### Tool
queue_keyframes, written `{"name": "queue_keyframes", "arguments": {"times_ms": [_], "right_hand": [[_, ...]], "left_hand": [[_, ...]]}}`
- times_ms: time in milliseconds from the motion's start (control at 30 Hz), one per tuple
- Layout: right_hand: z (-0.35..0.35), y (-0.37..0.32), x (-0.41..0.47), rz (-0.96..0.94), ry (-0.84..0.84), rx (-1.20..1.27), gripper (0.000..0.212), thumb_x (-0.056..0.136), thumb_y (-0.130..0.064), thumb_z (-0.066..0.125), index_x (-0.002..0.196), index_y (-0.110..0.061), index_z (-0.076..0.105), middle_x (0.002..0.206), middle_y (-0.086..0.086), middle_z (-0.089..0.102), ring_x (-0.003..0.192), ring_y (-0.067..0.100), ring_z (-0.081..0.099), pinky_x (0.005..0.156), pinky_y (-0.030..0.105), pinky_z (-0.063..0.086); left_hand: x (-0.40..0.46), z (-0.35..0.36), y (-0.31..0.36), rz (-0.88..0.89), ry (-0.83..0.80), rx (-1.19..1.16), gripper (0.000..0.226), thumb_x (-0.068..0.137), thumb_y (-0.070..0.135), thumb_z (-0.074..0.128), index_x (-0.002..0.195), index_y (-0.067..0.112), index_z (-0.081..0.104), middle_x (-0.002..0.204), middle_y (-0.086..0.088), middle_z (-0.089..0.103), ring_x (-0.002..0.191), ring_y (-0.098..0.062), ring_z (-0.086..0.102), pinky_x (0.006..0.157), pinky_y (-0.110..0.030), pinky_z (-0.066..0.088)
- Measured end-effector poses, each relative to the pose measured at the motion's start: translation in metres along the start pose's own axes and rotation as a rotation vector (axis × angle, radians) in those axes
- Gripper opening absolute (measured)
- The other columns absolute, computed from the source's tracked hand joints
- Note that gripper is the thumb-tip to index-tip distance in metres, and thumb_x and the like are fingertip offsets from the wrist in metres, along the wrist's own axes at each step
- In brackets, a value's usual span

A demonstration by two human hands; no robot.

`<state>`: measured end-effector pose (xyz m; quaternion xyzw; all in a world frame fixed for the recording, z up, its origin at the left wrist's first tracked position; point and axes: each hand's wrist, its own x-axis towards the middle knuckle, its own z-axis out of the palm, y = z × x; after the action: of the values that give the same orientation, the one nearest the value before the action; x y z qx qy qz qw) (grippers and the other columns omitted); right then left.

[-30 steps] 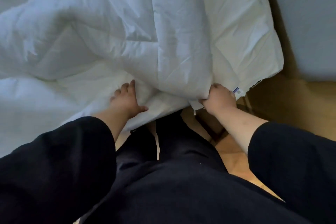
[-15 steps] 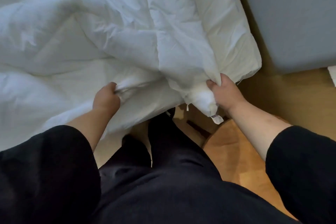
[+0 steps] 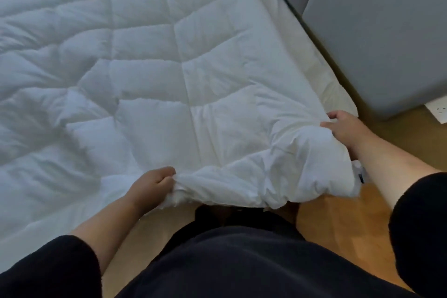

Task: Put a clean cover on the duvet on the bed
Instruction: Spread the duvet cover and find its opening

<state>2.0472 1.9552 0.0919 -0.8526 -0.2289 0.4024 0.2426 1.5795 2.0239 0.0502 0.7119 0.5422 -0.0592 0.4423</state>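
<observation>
Head view
Hidden: the far left of the duvet [image 3: 150, 63] runs out of frame; its near edge drops behind the person's dark clothing, and the bed [image 3: 321, 60] under it shows only as a pale strip along the right side. Whether a cover is already on the duvet cannot be told.
Hard to make out: a small tag [image 3: 361, 174] at the duvet's near right corner, too blurred to read; a white sheet of paper [image 3: 439, 111] on the floor, cut off by the right edge.
Duvet: white, soft, quilted into large puffy squares, spread mostly flat over the bed, with creases gathering toward the near edge.
Near right corner: bunched into a thick rumpled roll, lifted off the bed.
Left hand [image 3: 151, 187]: fingers curled tight, gripping a fold of the duvet's near edge; the cloth puckers just right of the knuckles.
Right hand [image 3: 347, 132]: fingers and thumb wrapped round the far side of the bunched corner; the fingertips are buried in the fabric.
Floor [image 3: 333, 225]: light wooden boards.
Grey block [image 3: 387, 38]: smooth, padded-looking, beside the bed on the right.
</observation>
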Motion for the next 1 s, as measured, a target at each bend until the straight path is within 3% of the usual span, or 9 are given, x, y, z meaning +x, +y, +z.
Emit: {"name": "queue_keyframes", "arguments": {"times_ms": [100, 200, 300, 400, 567, 700, 800, 900, 1000], "right_hand": [[0.017, 0.029, 0.003, 0.134, -0.067, 0.089, 0.037, 0.097, -0.030, 0.064, 0.130, -0.013, 0.059, 0.112, 0.008, 0.068, 0.100, 0.030, 0.066, 0.090, 0.048, 0.056], [0.042, 0.063, 0.005, 0.240, -0.206, 0.023, 0.065, 0.090, -0.049, 0.071, 0.143, -0.017, 0.049, 0.127, 0.010, 0.066, 0.107, 0.032, 0.067, 0.087, 0.049, 0.058], [0.071, 0.090, 0.004, 0.251, -0.252, -0.139, 0.083, 0.090, -0.034, 0.076, 0.156, -0.018, 0.028, 0.143, 0.010, 0.054, 0.123, 0.033, 0.057, 0.086, 0.041, 0.049], [0.093, 0.126, 0.021, 0.250, -0.232, -0.218, 0.075, 0.092, -0.027, 0.074, 0.153, -0.011, 0.032, 0.145, 0.012, 0.052, 0.128, 0.034, 0.053, 0.096, 0.041, 0.045], [0.110, 0.168, 0.063, 0.257, -0.163, -0.282, 0.091, 0.089, -0.040, 0.076, 0.158, -0.019, 0.022, 0.160, 0.014, 0.032, 0.142, 0.038, 0.038, 0.110, 0.050, 0.040], [0.122, 0.170, 0.114, 0.152, -0.088, -0.209, 0.098, 0.082, -0.042, 0.082, 0.157, -0.019, 0.024, 0.158, 0.010, 0.035, 0.143, 0.036, 0.037, 0.112, 0.053, 0.037], [0.137, 0.152, 0.143, 0.162, -0.108, -0.160, 0.074, 0.088, -0.044, 0.075, 0.147, -0.015, 0.042, 0.147, 0.011, 0.048, 0.133, 0.034, 0.047, 0.105, 0.049, 0.042], [0.151, 0.140, 0.148, 0.184, -0.120, -0.262, 0.040, 0.099, -0.044, 0.058, 0.124, -0.013, 0.059, 0.128, 0.013, 0.059, 0.112, 0.033, 0.056, 0.098, 0.044, 0.046], [0.149, 0.126, 0.152, 0.092, 0.007, -0.289, 0.052, 0.089, -0.046, 0.070, 0.127, -0.016, 0.052, 0.126, 0.011, 0.056, 0.116, 0.035, 0.055, 0.099, 0.047, 0.048]], "left_hand": [[-0.002, 0.031, 0.015, 0.023, -0.008, 0.031, 0.019, 0.088, 0.029, 0.040, 0.076, 0.018, 0.049, 0.074, 0.000, 0.054, 0.076, -0.025, 0.053, 0.064, -0.034, 0.036], [0.013, 0.061, 0.030, 0.055, -0.008, 0.092, 0.012, 0.098, 0.022, 0.047, 0.099, 0.014, 0.056, 0.099, -0.003, 0.059, 0.097, -0.028, 0.055, 0.078, -0.035, 0.041], [0.019, 0.089, 0.031, 0.018, -0.137, 0.154, 0.042, 0.100, 0.032, 0.050, 0.139, 0.021, 0.045, 0.140, 0.001, 0.045, 0.132, -0.021, 0.040, 0.109, -0.037, 0.035], [0.013, 0.111, 0.015, -0.034, -0.159, 0.202, 0.049, 0.099, 0.031, 0.052, 0.146, 0.022, 0.040, 0.149, 0.002, 0.039, 0.138, -0.020, 0.035, 0.114, -0.034, 0.031], [0.006, 0.134, -0.029, -0.137, -0.061, 0.305, 0.050, 0.096, 0.031, 0.054, 0.143, 0.016, 0.045, 0.146, -0.003, 0.044, 0.135, -0.024, 0.041, 0.111, -0.035, 0.033], [0.018, 0.148, -0.059, -0.040, 0.020, 0.528, 0.068, 0.082, 0.049, 0.053, 0.140, 0.013, 0.050, 0.142, -0.010, 0.048, 0.129, -0.037, 0.046, 0.110, -0.050, 0.036], [0.025, 0.154, -0.071, -0.107, 0.015, 0.731, 0.077, 0.075, 0.033, 0.072, 0.145, 0.018, 0.044, 0.149, -0.010, 0.040, 0.135, -0.036, 0.035, 0.113, -0.050, 0.024], [0.039, 0.138, -0.077, -0.124, 0.122, 0.836, 0.038, 0.069, 0.021, 0.070, 0.106, 0.012, 0.063, 0.106, -0.011, 0.061, 0.102, -0.036, 0.054, 0.093, -0.049, 0.038], [0.060, 0.108, -0.066, -0.140, 0.064, 0.773, 0.017, 0.078, 0.022, 0.071, 0.089, 0.014, 0.061, 0.084, -0.006, 0.061, 0.081, -0.032, 0.057, 0.071, -0.039, 0.041]]}}
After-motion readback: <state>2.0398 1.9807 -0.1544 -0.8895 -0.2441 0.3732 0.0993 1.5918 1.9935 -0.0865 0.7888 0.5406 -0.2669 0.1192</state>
